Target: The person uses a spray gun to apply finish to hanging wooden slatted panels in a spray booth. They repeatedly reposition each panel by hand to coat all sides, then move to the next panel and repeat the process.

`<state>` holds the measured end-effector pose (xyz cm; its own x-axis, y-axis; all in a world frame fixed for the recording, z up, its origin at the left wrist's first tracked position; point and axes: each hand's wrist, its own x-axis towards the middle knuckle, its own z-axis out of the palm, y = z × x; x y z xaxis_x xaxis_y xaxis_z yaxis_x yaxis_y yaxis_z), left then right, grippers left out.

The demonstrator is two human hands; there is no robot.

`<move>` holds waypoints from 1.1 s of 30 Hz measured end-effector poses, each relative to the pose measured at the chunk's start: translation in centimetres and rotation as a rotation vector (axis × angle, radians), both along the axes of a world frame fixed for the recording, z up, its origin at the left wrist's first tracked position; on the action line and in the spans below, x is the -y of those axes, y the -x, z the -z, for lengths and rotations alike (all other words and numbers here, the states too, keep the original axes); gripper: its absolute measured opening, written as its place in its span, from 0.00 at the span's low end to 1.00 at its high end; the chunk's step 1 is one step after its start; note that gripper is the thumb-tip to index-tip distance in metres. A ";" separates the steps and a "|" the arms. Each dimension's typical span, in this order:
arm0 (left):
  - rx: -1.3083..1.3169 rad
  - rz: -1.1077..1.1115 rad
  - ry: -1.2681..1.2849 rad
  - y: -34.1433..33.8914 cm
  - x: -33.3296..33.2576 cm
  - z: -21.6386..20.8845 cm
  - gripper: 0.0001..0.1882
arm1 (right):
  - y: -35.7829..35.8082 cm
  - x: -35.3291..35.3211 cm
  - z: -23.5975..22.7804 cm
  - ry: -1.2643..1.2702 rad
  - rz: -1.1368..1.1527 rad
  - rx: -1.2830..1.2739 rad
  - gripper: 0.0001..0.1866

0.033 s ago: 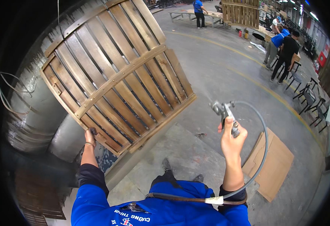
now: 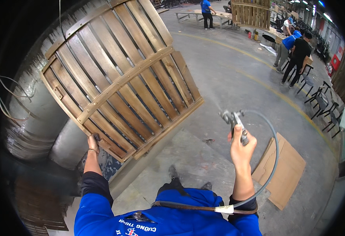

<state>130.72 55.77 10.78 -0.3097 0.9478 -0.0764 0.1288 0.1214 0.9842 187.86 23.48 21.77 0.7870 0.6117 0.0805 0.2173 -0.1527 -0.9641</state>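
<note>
A brown slatted wooden panel (image 2: 119, 87) with curved rails hangs tilted in front of me on the left. My left hand (image 2: 93, 144) is closed around its lower left edge, and the fingers are partly hidden behind the wood. To the right of the panel, apart from it, my right hand (image 2: 243, 148) grips a metal spray gun (image 2: 235, 121). Faint mist leaves the nozzle toward the panel's right corner. From the gun a grey hose (image 2: 276, 157) loops down past my right forearm to my waist.
A cardboard sheet (image 2: 284, 173) lies on the floor at right. Black chairs (image 2: 321, 100) line the far right, near a bending person in black (image 2: 300, 53). Another slatted panel (image 2: 251, 15) hangs at the back. Large grey rounded surfaces (image 2: 32, 118) and loose wires stand on the left.
The spray gun is very slightly lower, still in my right hand. The panel and my left hand's grip look almost the same.
</note>
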 end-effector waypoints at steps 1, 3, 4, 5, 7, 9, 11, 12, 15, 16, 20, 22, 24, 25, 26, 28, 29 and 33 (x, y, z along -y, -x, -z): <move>0.002 0.028 -0.016 -0.1 -0.2 0.1 0.12 | 0.3 0.5 0.7 0.066 0.031 0.000 0.27; -0.012 0.049 -0.016 -0.2 -0.4 0.1 0.12 | 1.3 1.7 1.7 0.205 0.089 0.007 0.28; 0.027 0.001 -0.002 -0.4 -0.3 0.2 0.14 | 1.9 2.3 2.0 0.252 0.072 0.001 0.28; 0.026 0.042 -0.031 -0.6 -0.4 0.4 0.13 | 2.6 2.8 2.0 0.307 0.059 -0.006 0.27; -0.027 0.042 -0.070 -0.7 -0.2 0.7 0.12 | 3.6 2.9 1.3 0.296 0.028 -0.014 0.27; 0.025 0.014 -0.058 -0.7 -0.4 1.3 0.07 | 4.8 2.3 -0.2 0.195 0.008 -0.040 0.27; 0.056 -0.012 -0.069 -0.3 -0.9 2.2 0.05 | 5.3 1.9 -2.4 0.058 -0.091 0.063 0.29; 0.057 0.002 -0.012 0.1 -1.2 2.5 0.17 | 5.9 1.4 -3.3 -0.047 -0.115 0.093 0.30; 0.006 0.006 -0.026 0.4 -2.0 3.4 0.20 | 7.6 0.3 -5.2 -0.174 -0.189 0.154 0.33; -0.013 0.003 -0.033 0.4 -2.1 3.5 0.20 | 8.1 -0.2 -5.2 -0.179 -0.203 0.156 0.33; -0.017 -0.013 -0.125 -0.6 -1.7 2.9 0.19 | 9.8 -1.0 -3.2 0.060 -0.237 0.049 0.28; 0.009 0.006 -0.087 -1.2 -1.7 2.4 0.18 | 10.5 -1.0 -2.1 0.324 -0.214 0.077 0.25; 0.036 -0.062 -0.125 -1.7 -1.8 2.3 0.15 | 11.0 -0.8 -2.0 0.226 -0.300 0.102 0.26; 0.023 -0.047 -0.138 -1.6 -1.9 2.3 0.14 | 11.4 -0.8 -2.2 0.249 -0.302 0.096 0.27; 0.006 -0.027 -0.149 -1.6 -2.1 2.5 0.13 | 11.5 -0.6 -2.8 0.192 -0.319 0.083 0.26; -0.024 -0.040 -0.118 -1.2 -2.4 3.0 0.13 | 11.5 -0.3 -4.5 0.029 -0.364 0.100 0.29; -0.056 -0.009 -0.134 -0.9 -2.7 3.3 0.14 | 11.6 -0.4 -5.2 -0.065 -0.387 0.140 0.32; -0.049 0.070 -0.078 -0.2 -3.3 4.3 0.16 | 12.4 -1.4 -5.4 -0.136 -0.396 0.198 0.39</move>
<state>130.94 59.07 6.47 -0.2440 0.9697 0.0116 0.1822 0.0341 0.9827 175.42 24.84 27.13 0.4563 0.8354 0.3064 0.4154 0.1046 -0.9036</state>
